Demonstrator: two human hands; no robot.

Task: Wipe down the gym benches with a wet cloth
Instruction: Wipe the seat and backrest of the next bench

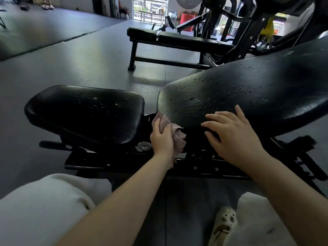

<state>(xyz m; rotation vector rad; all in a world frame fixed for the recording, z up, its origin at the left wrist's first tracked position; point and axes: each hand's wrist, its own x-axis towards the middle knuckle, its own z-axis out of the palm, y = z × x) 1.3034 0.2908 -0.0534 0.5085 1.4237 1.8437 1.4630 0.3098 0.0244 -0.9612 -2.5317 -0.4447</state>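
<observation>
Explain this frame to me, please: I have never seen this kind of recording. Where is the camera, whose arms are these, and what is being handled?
There is no machine here. The one picture comes from a camera worn on a person's head, looking down at their own arms. In front is a black gym bench: a seat pad and a longer, tilted back pad speckled with droplets. The left hand grips a bunched pinkish cloth at the gap between the pads. The right hand rests with spread fingers on the back pad's near edge. A second bench stands behind.
</observation>
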